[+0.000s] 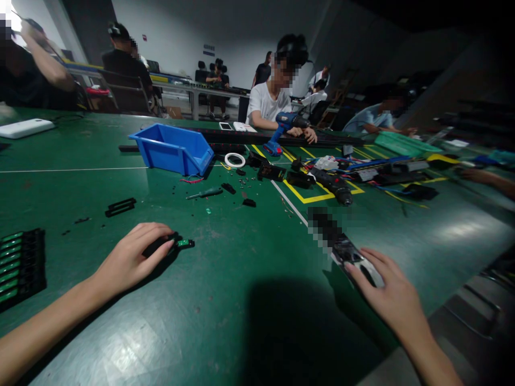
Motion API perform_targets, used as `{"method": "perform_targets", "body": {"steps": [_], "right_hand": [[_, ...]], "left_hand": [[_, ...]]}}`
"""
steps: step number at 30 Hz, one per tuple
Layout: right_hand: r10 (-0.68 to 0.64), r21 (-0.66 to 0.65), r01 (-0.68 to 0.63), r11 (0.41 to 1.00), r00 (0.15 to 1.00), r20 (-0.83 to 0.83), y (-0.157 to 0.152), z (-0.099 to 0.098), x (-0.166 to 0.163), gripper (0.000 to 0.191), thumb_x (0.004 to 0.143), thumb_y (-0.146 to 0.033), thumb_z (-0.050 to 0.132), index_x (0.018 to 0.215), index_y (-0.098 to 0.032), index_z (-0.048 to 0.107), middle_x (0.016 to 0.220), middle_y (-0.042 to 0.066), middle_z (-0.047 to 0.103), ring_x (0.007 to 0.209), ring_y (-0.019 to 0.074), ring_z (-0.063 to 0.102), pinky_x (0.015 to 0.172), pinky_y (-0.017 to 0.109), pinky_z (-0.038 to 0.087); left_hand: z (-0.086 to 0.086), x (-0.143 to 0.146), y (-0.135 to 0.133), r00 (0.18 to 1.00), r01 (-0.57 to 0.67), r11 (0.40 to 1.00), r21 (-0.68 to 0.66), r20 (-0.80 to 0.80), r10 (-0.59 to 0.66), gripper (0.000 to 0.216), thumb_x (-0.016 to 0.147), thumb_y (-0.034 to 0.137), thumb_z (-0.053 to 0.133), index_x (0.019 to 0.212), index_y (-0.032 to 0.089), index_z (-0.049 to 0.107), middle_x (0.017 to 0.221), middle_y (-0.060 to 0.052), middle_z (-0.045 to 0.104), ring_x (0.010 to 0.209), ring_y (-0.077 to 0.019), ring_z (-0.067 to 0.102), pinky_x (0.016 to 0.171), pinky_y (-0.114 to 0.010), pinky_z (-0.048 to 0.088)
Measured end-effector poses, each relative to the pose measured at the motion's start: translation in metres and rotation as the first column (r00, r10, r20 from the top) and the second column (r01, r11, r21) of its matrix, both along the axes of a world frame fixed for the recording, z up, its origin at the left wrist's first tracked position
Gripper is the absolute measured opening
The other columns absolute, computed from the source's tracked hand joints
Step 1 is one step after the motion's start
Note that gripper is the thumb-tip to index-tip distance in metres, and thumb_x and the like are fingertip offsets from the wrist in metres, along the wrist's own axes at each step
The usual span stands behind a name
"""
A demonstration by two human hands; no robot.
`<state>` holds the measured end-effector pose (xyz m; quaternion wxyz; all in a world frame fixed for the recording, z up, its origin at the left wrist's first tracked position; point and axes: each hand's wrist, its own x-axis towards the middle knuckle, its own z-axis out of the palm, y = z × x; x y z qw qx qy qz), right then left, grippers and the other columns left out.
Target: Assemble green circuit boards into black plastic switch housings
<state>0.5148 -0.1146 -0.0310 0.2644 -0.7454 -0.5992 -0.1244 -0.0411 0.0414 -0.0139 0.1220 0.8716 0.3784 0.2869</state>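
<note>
My left hand [131,258] lies on the green table [241,300], fingers curled over a small black part with a green circuit piece [183,244] sticking out to the right. My right hand [392,292] rests at the table's right edge, fingers stretched flat on a long black device [346,252] that runs away from me. Between the two hands the tabletop holds only my shadow.
A blue bin [173,147], a screwdriver [205,193], a white tape ring [235,160] and small black parts lie mid-table. A tray of green boards [20,265] sits at the left. A black drill [336,187] and cables lie right. A person opposite holds a blue drill [284,128].
</note>
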Motion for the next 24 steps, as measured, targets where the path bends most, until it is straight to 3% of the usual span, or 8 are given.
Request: {"method": "perform_targets", "body": {"steps": [5,11,14,19,24], "right_hand": [[-0.035,0.016,0.035,0.999,0.999,0.026,-0.005,-0.001,0.000,0.048,0.092,-0.061,0.052,0.124,-0.026,0.063,0.128,0.013,0.062,0.118,0.0392,0.061,0.107,0.059,0.047],[-0.019,-0.069,0.023,0.997,0.998,0.066,0.006,-0.014,0.022,0.068,0.092,-0.066,0.051,0.144,-0.022,0.048,0.138,0.016,0.056,0.128,0.0390,0.054,0.112,0.058,0.042],[-0.013,-0.163,0.025,0.986,0.997,0.071,0.010,-0.022,0.032,0.067,0.093,-0.065,0.050,0.146,-0.024,0.047,0.142,0.015,0.054,0.129,0.0393,0.054,0.110,0.061,0.043],[-0.086,-0.167,0.088,0.982,0.996,0.020,0.009,-0.025,0.035,0.083,0.090,-0.067,0.053,0.154,-0.017,0.035,0.146,0.022,0.052,0.132,0.0423,0.052,0.111,0.063,0.042],[-0.109,-0.092,0.109,0.990,0.994,0.006,0.006,-0.013,0.018,0.069,0.091,-0.066,0.053,0.141,-0.019,0.051,0.136,0.019,0.059,0.123,0.0423,0.058,0.105,0.062,0.047]], "left_hand": [[-0.001,-0.001,0.000,1.000,-0.009,1.000,0.002,-0.003,0.009,0.026,0.097,0.037,0.059,0.119,0.023,0.062,0.119,-0.007,0.066,0.114,-0.0240,0.060,0.100,-0.038,0.048],[-0.001,0.000,0.000,1.000,0.004,1.000,0.010,-0.006,-0.004,0.025,0.098,0.037,0.058,0.118,0.022,0.062,0.118,-0.007,0.067,0.113,-0.0240,0.060,0.100,-0.038,0.048],[-0.001,0.000,0.000,1.000,-0.001,1.000,0.015,0.002,0.001,0.026,0.098,0.037,0.058,0.117,0.021,0.063,0.118,-0.008,0.067,0.113,-0.0251,0.061,0.099,-0.039,0.048],[-0.001,0.000,0.000,1.000,0.006,1.000,0.017,0.001,-0.006,0.026,0.097,0.037,0.059,0.118,0.022,0.063,0.118,-0.007,0.067,0.113,-0.0244,0.061,0.099,-0.038,0.048],[-0.001,0.000,-0.001,1.000,0.007,0.999,0.031,0.008,-0.007,0.025,0.097,0.036,0.059,0.118,0.021,0.063,0.117,-0.007,0.068,0.113,-0.0243,0.061,0.100,-0.037,0.048]]}}
